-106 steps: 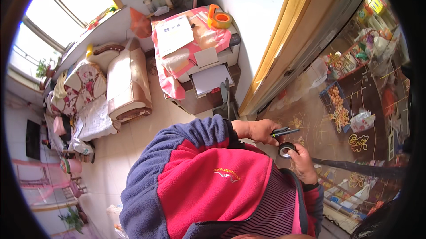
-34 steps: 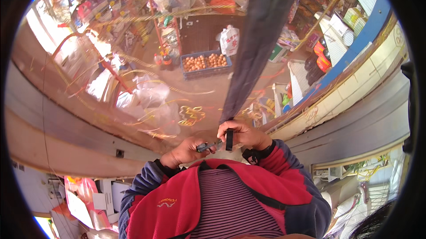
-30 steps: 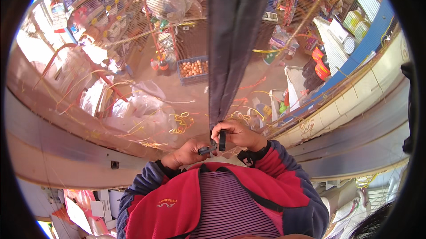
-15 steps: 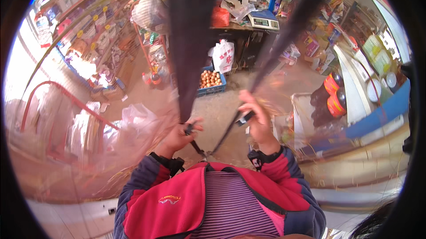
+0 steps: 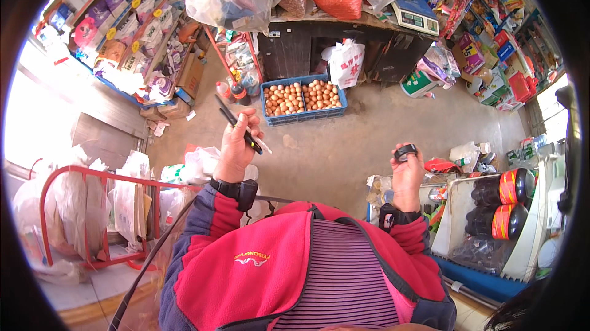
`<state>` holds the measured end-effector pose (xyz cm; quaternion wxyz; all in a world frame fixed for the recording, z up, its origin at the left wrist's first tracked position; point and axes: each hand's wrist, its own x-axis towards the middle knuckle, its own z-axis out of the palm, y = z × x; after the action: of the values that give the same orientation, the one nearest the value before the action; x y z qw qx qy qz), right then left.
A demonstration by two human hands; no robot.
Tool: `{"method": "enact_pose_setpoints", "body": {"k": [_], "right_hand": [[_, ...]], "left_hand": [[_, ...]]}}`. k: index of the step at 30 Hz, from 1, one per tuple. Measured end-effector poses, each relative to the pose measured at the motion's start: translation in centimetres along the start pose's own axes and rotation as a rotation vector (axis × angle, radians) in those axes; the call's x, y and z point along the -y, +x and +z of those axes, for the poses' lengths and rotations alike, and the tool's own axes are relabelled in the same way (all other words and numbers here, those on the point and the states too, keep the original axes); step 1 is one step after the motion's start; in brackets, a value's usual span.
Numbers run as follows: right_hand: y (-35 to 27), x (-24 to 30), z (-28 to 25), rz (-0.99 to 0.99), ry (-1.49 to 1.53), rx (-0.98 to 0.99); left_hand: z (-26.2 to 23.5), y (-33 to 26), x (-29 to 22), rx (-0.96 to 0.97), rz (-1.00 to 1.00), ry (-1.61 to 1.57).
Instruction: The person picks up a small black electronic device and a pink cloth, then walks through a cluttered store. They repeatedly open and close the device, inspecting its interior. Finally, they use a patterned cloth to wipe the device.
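Observation:
My left hand is closed around a slim black tool with two narrow dark prongs pointing up and away; its kind is unclear. A black end with a yellow mark and a whitish strip show below the fingers. Off to the right, my right hand is raised with its fingers curled round a small black ring that looks like a roll of tape. Both wrists wear black bands. Beyond my left hand, a blue crate on the floor holds many brown eggs in two compartments.
Behind the crate stands a dark counter with a scale and bags. A red metal rack with plastic bags is at left. Large dark bottles lie at right. Stocked shelves line the left side.
The wide dark straps that crossed the view have left it; a dark cord now hangs at lower left. My hands have moved farther apart, and the view has shifted, showing the whole egg crate.

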<state>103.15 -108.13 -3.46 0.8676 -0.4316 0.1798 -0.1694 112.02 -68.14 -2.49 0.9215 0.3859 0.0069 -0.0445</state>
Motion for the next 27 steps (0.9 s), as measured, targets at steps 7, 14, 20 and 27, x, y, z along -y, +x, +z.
{"method": "enact_pose_setpoints", "body": {"k": [7,14,20,27], "right_hand": [[9.0,-2.1,3.5,0.237,-0.044,0.133],[22.7,-2.1,5.7,0.385,0.007,0.323],[33.3,0.9,6.6,0.512,-0.092,0.342],[43.0,1.5,6.2,0.556,-0.062,0.305]], "left_hand": [[1.4,8.0,2.0,0.025,-0.181,-0.085],[6.9,19.3,6.3,0.121,-0.286,-0.138],[14.2,29.0,10.8,0.138,-0.219,-0.075],[16.4,39.1,14.5,0.038,-0.241,-0.061]]}}
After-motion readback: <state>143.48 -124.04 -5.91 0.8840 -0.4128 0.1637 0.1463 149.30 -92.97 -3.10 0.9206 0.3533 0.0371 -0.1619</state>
